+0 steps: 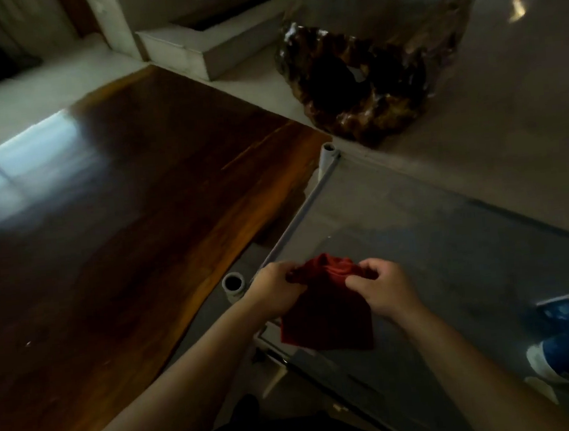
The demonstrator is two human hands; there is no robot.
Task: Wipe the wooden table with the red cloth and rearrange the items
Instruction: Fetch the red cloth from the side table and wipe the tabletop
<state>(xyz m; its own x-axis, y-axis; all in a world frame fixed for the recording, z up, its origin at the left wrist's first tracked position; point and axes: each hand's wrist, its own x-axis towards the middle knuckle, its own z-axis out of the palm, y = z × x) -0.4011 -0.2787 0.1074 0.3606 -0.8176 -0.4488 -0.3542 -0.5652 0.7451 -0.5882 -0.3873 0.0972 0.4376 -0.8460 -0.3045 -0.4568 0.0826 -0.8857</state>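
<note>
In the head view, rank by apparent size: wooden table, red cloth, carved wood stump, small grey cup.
1. wooden table
2. carved wood stump, though it stands farther off, so its true size is unsure
3. red cloth, partly bunched in both hands
4. small grey cup

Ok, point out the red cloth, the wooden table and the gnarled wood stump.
red cloth (326,318), head view, on its hanging flat lower part.
wooden table (121,212), head view, on the bare glossy top.
gnarled wood stump (387,103), head view, on its lit front surface.
</note>
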